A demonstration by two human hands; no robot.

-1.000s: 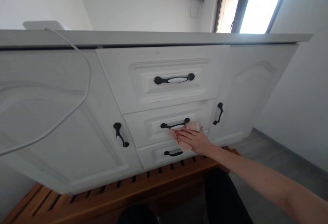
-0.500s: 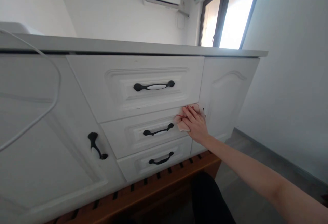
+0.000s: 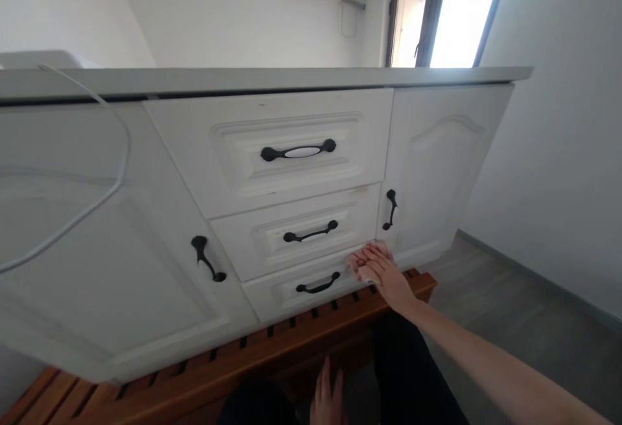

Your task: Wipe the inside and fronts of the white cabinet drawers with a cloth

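My right hand (image 3: pixel 390 277) presses a pale pink cloth (image 3: pixel 358 265) with red marks against the right end of the bottom drawer (image 3: pixel 272 297). Its fingers lie over the cloth, just right of the drawer's black handle (image 3: pixel 318 284). Above is the middle drawer (image 3: pixel 245 241), with a faint brownish mark near its upper right corner. My left hand (image 3: pixel 326 399) shows at the bottom edge, between my dark-clothed legs. Its fingers are stretched upward and hold nothing visible; the rest of it is cut off by the frame.
The white cabinet stands on a slatted wooden bench (image 3: pixel 286 341). Black handles jut from the left door (image 3: pixel 208 260) and right door (image 3: pixel 390 210). A white cable (image 3: pixel 124 159) hangs over the countertop (image 3: pixel 233 78) at left. Grey floor (image 3: pixel 490 308) lies at right.
My right hand and the cloth have moved down from the middle drawer's right end to the bottom drawer. My left hand has come into view at the bottom. The view has shifted slightly.
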